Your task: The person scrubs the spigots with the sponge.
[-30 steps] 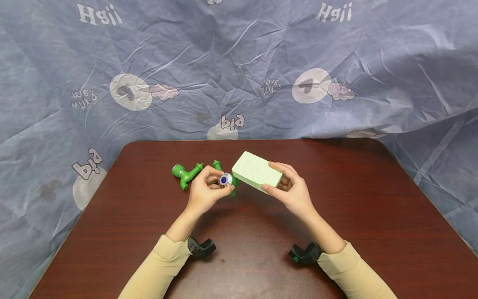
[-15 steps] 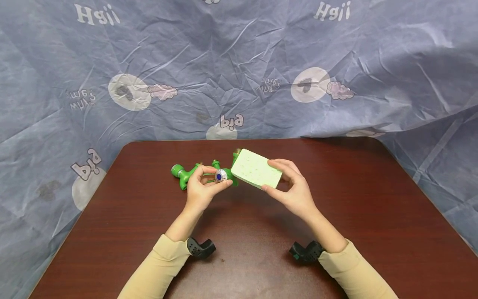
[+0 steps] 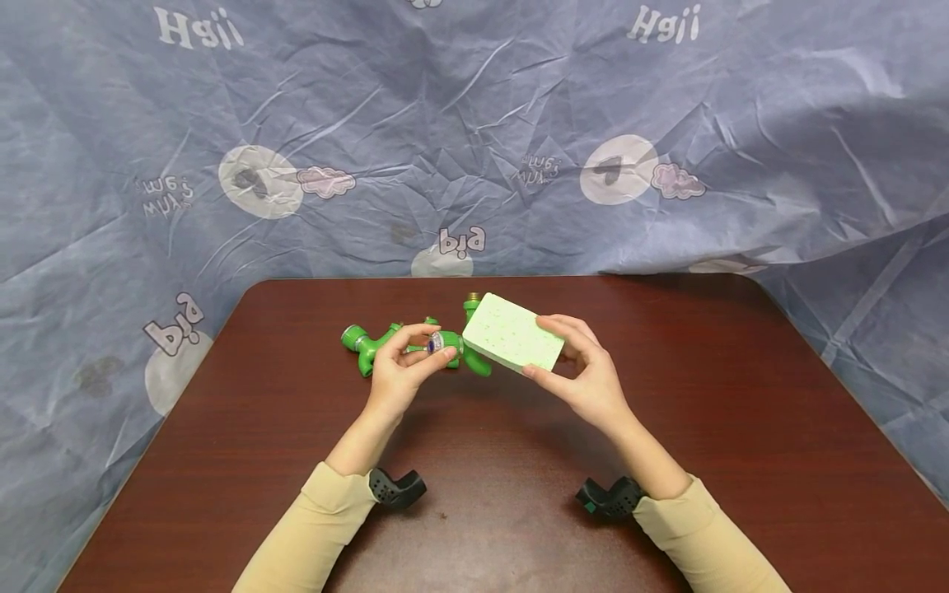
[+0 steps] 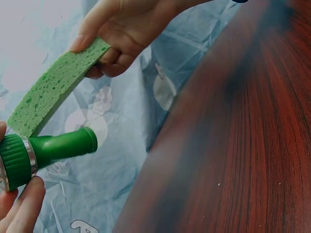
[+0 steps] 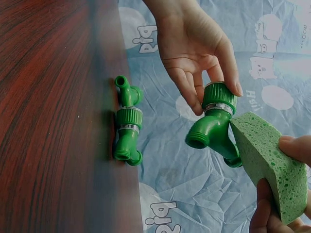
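Observation:
My left hand (image 3: 395, 372) pinches a green faucet (image 5: 218, 127) by its ribbed knob between thumb and fingertips. The knob carries a silver ring and a blue cap. In the head view the faucet's curved spout (image 3: 478, 362) points down toward me, its brass-coloured threaded end at the top. A pale green, porous sponge (image 3: 513, 333) is gripped by my right hand (image 3: 589, 375), thumb on the near edge, fingers on the far one. The sponge's left end lies against the faucet body in the right wrist view and covers part of it in the head view.
Two more green faucets lie behind my left hand on the dark red wooden table (image 3: 667, 428): one faucet (image 5: 128, 138) nearer in the right wrist view, another faucet (image 5: 127, 93) beyond it. A wrinkled blue-grey printed cloth (image 3: 474, 140) hangs behind the table.
My left hand has turned the faucet, so its knob end faces more sideways and the spout and threaded end now show. The sponge has tilted, showing more of its broad face.

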A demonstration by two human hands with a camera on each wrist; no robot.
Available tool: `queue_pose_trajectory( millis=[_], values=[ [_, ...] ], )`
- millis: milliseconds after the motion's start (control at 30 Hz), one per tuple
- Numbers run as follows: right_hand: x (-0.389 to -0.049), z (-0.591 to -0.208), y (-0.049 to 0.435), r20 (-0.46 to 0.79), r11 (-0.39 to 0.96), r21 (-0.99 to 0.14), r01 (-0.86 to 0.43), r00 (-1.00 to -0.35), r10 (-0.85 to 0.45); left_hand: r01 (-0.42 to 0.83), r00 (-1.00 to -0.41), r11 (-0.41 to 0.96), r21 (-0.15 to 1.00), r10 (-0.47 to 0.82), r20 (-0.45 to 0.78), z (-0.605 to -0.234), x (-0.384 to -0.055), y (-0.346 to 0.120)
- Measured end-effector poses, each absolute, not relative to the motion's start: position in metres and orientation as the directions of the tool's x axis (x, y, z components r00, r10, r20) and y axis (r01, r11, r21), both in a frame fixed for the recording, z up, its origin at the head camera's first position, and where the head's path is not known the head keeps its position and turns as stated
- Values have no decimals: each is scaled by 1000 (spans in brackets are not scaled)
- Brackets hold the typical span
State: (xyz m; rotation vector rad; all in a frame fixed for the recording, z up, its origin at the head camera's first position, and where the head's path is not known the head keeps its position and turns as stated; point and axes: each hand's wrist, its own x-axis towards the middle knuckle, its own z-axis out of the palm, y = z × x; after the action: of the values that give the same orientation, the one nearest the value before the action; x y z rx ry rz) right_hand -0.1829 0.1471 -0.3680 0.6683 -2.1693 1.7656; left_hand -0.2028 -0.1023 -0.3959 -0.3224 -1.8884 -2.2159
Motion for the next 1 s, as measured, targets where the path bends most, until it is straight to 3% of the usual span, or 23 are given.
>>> queue_pose_trajectory(
  millis=[267, 567, 800, 1000],
  values=[
    [-191, -376, 151, 475, 89, -865, -494, -862, -176, 247, -968, -191, 950, -7, 250, -397, -203, -102],
    [-180, -358, 145, 488, 109, -867, -485, -873, -8, 189, -979, -215, 958, 39, 202, -398, -204, -100],
    [-186, -371, 148, 472, 93, -870, -484, -873, -123, 192, -976, -210, 959, 61, 209, -396, -202, -100],
    [-181, -359, 146, 498, 130, -861, -493, -867, 11, 201, -969, -209, 957, 100, 225, -398, -202, -99]
  ],
)
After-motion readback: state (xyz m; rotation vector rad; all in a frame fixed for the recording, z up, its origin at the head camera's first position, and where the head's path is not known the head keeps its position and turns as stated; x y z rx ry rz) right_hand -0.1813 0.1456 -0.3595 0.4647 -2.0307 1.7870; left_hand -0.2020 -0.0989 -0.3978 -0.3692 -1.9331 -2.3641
